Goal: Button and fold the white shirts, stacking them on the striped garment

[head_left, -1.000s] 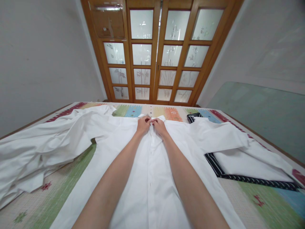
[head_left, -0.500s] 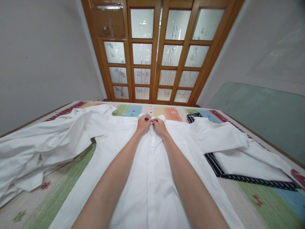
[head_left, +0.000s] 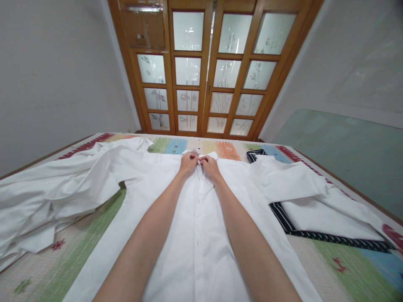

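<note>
A white button-up shirt (head_left: 176,235) lies spread front side up, its collar at the far end and its button strip running down the middle. At the collar, my left hand (head_left: 189,162) pinches the cloth of the front opening. Close beside it on the right, my right hand (head_left: 208,165) is closed on the other edge of the same opening. Both sets of fingertips nearly meet there. Whether a button sits between them is too small to make out. Lower down the strip, the two front edges lie one over the other.
Crumpled white cloth (head_left: 56,188) lies on the left. Beneath the right sleeve is another white piece with black striped edging (head_left: 340,237). A patterned cover (head_left: 78,235) lies under everything. Beyond stand wooden glass-paned doors (head_left: 204,96); a pale green panel (head_left: 343,151) leans at the right wall.
Almost nothing differs. My left hand has shifted very slightly to the left, while both hands stay at the collar opening.
</note>
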Motion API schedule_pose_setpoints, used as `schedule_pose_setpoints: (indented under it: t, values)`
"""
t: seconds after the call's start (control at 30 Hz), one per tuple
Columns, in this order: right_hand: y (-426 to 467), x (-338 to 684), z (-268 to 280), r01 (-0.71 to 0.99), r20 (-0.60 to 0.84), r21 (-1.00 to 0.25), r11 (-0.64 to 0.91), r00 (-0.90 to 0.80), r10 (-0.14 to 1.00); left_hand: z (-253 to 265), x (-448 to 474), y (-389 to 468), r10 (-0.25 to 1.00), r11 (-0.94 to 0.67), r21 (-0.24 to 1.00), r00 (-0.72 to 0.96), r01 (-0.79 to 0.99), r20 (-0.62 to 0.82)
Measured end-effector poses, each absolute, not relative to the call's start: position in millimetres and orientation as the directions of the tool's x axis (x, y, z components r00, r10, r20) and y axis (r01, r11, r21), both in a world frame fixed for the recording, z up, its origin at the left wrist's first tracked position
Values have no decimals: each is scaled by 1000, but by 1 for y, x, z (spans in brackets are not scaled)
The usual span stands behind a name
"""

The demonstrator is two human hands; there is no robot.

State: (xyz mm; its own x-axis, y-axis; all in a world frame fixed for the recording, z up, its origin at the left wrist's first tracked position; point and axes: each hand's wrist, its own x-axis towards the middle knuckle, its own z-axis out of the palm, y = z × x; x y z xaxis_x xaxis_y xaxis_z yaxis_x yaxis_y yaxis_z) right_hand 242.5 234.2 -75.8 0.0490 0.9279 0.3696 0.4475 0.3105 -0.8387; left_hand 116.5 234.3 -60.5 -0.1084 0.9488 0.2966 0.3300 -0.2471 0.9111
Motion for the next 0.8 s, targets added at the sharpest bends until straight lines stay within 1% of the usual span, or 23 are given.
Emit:
schedule_pose_setpoints:
  t: [0.3, 0.53, 0.8]
  values:
    - [225, 241, -66, 438, 399, -838, 325, 86, 913, -58, 116, 231, 956, -225, 921, -112, 317, 272]
    - [226, 242, -66, 405, 339, -878, 255, 148, 929, -59, 117, 232, 952, -237, 923, -114, 304, 282]
    - [226, 243, -65, 385, 290, -895, 227, 114, 950, -62, 116, 233, 950, -267, 919, -80, 292, 301]
